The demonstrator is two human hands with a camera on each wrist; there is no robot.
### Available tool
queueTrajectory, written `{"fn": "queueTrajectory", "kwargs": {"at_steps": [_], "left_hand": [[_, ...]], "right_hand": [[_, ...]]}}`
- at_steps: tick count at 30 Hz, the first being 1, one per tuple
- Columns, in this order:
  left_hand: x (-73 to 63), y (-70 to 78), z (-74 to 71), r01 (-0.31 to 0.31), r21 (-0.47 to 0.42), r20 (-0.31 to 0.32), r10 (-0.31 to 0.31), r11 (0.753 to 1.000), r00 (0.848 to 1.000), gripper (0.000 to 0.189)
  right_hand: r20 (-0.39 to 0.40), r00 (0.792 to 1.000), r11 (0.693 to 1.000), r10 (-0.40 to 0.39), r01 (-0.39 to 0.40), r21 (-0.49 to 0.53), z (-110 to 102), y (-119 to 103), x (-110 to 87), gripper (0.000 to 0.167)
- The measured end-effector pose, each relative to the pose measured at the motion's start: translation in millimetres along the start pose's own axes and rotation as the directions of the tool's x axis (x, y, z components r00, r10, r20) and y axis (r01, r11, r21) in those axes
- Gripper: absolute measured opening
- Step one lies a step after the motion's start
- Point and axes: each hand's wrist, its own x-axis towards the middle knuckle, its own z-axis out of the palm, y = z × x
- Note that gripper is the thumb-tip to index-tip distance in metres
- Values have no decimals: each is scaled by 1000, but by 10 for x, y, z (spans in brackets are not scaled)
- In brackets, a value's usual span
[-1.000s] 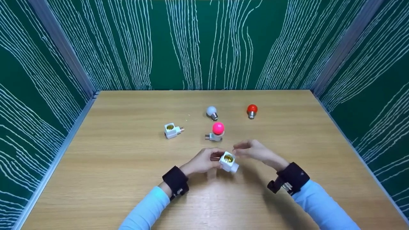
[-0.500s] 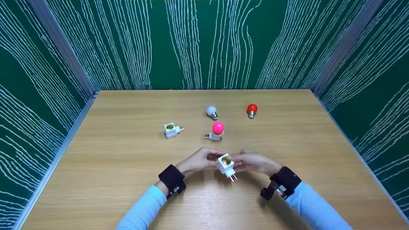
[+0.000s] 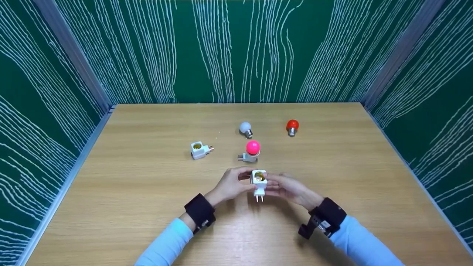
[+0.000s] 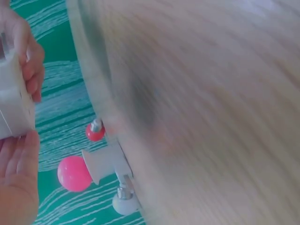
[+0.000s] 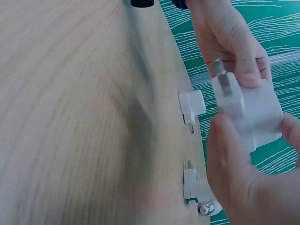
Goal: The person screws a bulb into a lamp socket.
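Both hands hold a white plug-in bulb socket [image 3: 259, 189] close over the front middle of the table. In the head view its brass-lined opening faces up and its two metal prongs point toward the person. My left hand [image 3: 228, 184] pinches the left side between thumb and fingers. On the right side, my right hand [image 3: 292, 190] grips it, the thumb near the opening's rim. The right wrist view shows the socket [image 5: 265, 115] from its prong side, held by both hands. Just beyond them stands another white socket [image 3: 250, 158] with a pink bulb [image 3: 253, 147] in it.
A third white socket [image 3: 198, 151], with a bare opening, lies to the left, prongs pointing right. Behind the pink bulb lie a white bulb [image 3: 245, 127] and, farther right, a red bulb [image 3: 292, 124]. Green walls with white lines [image 3: 236, 51] enclose the wooden table [image 3: 147, 147].
My right hand has come in from the right and taken hold of the socket. The socket has turned so its prongs point toward the person, and has moved slightly away from them.
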Motion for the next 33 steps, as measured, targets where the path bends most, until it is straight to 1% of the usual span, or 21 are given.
{"fn": "queueTrajectory", "kwargs": {"at_steps": [2, 4, 6, 8, 10, 13, 15, 16, 17, 19, 20, 21, 22, 23, 24, 27, 29, 30, 33], "left_hand": [[-1, -10, -19, 6, -6, 46, -6, 1000, 999, 50], [-9, -22, -37, 22, -22, 107, -20, 1000, 994, 49], [-20, -33, -53, 34, -31, 171, -29, 999, 985, 49], [-27, -40, -62, 30, -34, 230, -22, 999, 973, 49], [-29, -49, -69, 25, -55, 279, -9, 998, 960, 49], [-16, -70, -85, 35, -95, 313, -3, 995, 950, 50], [-6, -74, -108, 80, -136, 297, -36, 987, 954, 51], [-2, -77, -122, 124, -164, 278, -74, 979, 958, 52], [3, -78, -135, 175, -205, 258, -119, 963, 959, 52], [1, -74, -152, 281, -315, 204, -225, 906, 953, 51], [-8, -67, -153, 326, -372, 176, -278, 869, 944, 49], [-16, -65, -145, 361, -431, 158, -325, 827, 932, 47], [-25, -62, -128, 392, -480, 145, -370, 785, 918, 45], [-37, -56, -104, 410, -526, 137, -402, 745, 906, 43], [-48, -48, -73, 421, -559, 128, -427, 714, 895, 41], [-66, -25, 23, 422, -636, 97, -475, 646, 874, 38], [-63, -16, 70, 403, -666, 59, -494, 628, 868, 37], [-59, -13, 85, 395, -672, 38, -503, 627, 863, 36], [-56, -21, 98, 382, -666, -11, -520, 640, 854, 34]], "right_hand": [[34, 999, 1000, 13, -12, -17, -9, 0, -5, 22], [72, 997, 998, 30, -27, -52, -28, 4, -6, 17], [115, 992, 995, 49, -38, -96, -47, 9, -2, 14], [149, 987, 990, 66, -46, -131, -63, 15, 2, 12], [165, 983, 986, 75, -49, -156, -70, 19, 2, 10], [165, 983, 987, 80, -55, -149, -61, 24, -1, 11], [137, 988, 992, 72, -56, -117, -47, 21, -6, 12], [121, 991, 994, 61, -49, -96, -40, 17, -9, 14], [102, 994, 996, 47, -40, -74, -34, 13, -12, 15], [58, 998, 999, 20, -18, -32, -25, 1, -18, 20], [30, 999, 1000, 11, -10, -7, -19, -5, -19, 22], [3, 1000, 1000, 2, -2, 15, -14, -10, -20, 24], [-21, 1000, 999, -4, 5, 37, -7, -12, -19, 26], [-49, 999, 998, -4, 7, 61, 0, -13, -18, 28], [-73, 997, 996, -4, 10, 85, 8, -12, -14, 30], [-136, 991, 987, 0, 22, 162, 44, -4, 7, 37], [-158, 987, 981, -6, 37, 192, 69, 6, 20, 41], [-159, 987, 979, -12, 44, 197, 80, 12, 27, 44], [-153, 988, 978, -22, 53, 200, 104, 31, 30, 49]]}}
